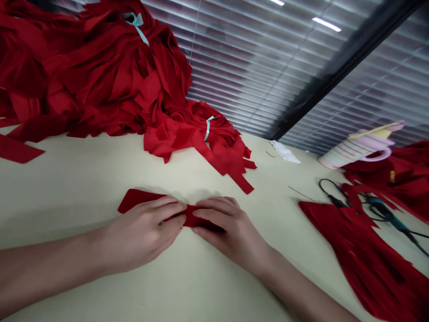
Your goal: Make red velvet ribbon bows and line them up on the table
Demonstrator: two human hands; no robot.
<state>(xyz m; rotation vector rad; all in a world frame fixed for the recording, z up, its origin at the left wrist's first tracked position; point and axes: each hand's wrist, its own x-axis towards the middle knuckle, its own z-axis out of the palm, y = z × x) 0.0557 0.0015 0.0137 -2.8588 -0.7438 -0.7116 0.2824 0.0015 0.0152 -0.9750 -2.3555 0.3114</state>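
Holds red cloth strip (190,216) over surface (214,286), clamped in fingers of left hand (144,230) and right hand (233,229); may skew or crease crookedly from uneven pull.

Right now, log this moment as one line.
left grip: on red strip | right grip: on same strip | tied red bundles: beyond both | striped mug: right side
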